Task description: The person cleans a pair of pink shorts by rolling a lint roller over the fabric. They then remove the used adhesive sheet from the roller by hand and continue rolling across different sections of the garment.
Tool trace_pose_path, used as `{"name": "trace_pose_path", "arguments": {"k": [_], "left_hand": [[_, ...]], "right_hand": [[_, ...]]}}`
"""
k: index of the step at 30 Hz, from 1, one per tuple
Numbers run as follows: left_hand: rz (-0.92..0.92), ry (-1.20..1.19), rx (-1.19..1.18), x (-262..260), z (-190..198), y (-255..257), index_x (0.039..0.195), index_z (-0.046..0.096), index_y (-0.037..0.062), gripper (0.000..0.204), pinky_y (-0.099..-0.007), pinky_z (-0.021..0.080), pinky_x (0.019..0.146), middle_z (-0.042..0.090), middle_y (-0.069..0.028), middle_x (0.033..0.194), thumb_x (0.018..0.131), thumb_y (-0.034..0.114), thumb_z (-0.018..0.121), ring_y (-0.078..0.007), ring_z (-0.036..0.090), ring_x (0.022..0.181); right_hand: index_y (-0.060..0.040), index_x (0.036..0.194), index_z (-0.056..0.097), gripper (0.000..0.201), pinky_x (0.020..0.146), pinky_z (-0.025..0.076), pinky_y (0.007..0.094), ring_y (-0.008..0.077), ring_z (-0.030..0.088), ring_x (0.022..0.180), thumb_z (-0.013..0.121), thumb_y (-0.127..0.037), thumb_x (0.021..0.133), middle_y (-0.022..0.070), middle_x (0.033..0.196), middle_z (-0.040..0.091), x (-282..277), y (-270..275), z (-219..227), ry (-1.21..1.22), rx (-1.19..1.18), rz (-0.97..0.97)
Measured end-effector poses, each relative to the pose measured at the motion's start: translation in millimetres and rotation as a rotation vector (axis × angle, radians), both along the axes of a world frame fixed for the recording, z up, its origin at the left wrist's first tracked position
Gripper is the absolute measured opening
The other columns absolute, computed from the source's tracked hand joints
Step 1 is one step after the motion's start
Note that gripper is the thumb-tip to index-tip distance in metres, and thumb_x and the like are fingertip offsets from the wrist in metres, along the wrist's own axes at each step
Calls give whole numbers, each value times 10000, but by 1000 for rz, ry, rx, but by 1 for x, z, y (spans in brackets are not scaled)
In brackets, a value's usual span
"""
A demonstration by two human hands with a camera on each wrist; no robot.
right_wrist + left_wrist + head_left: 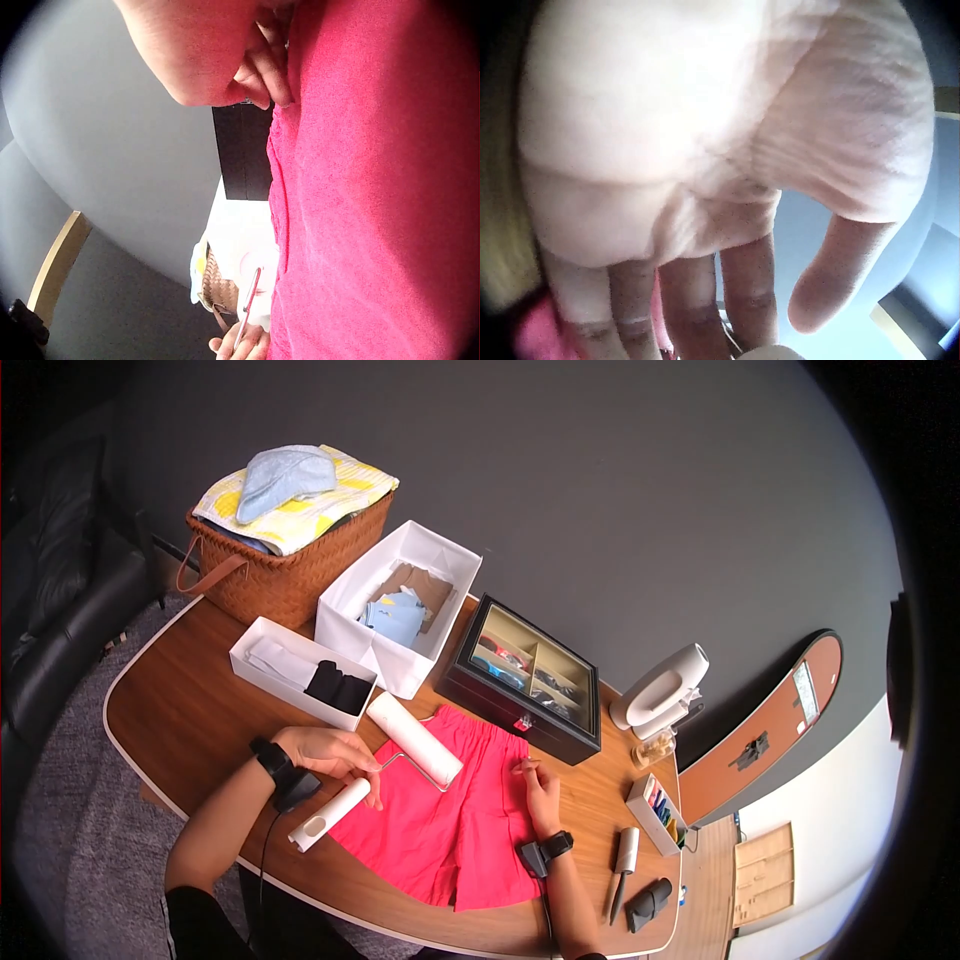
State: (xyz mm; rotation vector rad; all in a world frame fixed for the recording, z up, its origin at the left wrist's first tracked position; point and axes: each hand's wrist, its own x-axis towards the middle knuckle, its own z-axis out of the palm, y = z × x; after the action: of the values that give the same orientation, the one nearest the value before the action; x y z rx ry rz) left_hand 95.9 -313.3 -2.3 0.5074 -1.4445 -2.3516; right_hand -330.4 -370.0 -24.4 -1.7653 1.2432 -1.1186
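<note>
Pink shorts (440, 815) are spread on the wooden table, waistband toward the black case. Across their upper left part lies the white cylinder of a long-handled lint roller (415, 742), with a bent wire leading to its white handle. My left hand (335, 753) holds the lint roller where wire and handle meet. In the left wrist view the palm and thumb (829, 277) fill most of the picture, and the wire shows between the fingers. My right hand (543, 798) pinches the shorts at the right end of the waistband, its fingertips curled against the pink cloth (360, 195).
A wicker basket (285, 575) with cloths, a white fabric bin (345, 615) and a white sock box (300, 695) stand at the back left. Behind the shorts is a black display case (475, 700). A garment steamer (660, 690) and a smaller lint roller (626, 855) stand right.
</note>
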Motion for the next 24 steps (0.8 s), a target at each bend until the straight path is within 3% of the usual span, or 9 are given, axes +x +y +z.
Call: {"name": "trace_pose_path", "arguments": {"k": [4,7,10,12,14,18,21,24], "left_hand": [[71,17,-3,-4,9,6,1044,681,-113,415,-381,500,995,693,-256,1111,1027,270,522,-338,655,1124],[78,-3,-4,-2,7,5,967,700,-106,415,-386,514,980,705,-253,1052,1025,268,530,-357,660,1111],[75,-25,-2,-2,10,6,915,706,-100,417,-395,518,982,711,-239,991,1028,258,525,-373,660,1110],[97,-32,7,-1,6,5,904,705,-99,416,-401,518,987,712,-230,964,1030,252,522,-380,659,1110],[27,21,68,-1,2,0,863,708,-84,415,-358,527,960,719,-217,927,1033,246,522,-341,672,1107],[154,-9,84,-4,11,8,778,694,-65,446,-373,537,952,705,-171,811,1039,249,516,-355,685,1075],[99,35,59,-1,-4,-1,779,689,-54,435,-371,532,954,698,-167,795,1038,247,510,-363,686,1067],[118,24,5,-1,6,4,769,677,-43,426,-376,538,938,691,-161,776,1037,242,509,-351,696,1034]], "right_hand": [[56,947,626,184,858,489,289,164,658,904,528,-84,1014,92,946,682,3,2,3,26,-20,1],[32,837,657,331,925,445,304,148,609,932,525,-189,1045,61,903,688,9,7,10,-22,34,-30],[31,847,655,320,932,442,305,144,608,934,523,-183,1044,56,903,688,8,7,9,-44,45,-28],[53,937,630,179,851,488,280,167,663,896,541,-85,1008,97,965,676,3,4,4,-42,22,-7],[54,938,630,179,850,488,281,168,663,895,542,-86,1008,97,965,676,1,2,2,-30,12,0],[56,944,630,179,848,489,286,172,663,889,545,-88,1006,99,962,677,1,2,3,-2,-5,6],[57,932,634,184,853,490,290,174,660,898,548,-89,1004,101,955,682,-2,-1,-1,24,-11,-5],[55,915,637,191,859,490,294,176,658,910,541,-85,1003,101,946,688,5,4,7,-12,16,-17]]}}
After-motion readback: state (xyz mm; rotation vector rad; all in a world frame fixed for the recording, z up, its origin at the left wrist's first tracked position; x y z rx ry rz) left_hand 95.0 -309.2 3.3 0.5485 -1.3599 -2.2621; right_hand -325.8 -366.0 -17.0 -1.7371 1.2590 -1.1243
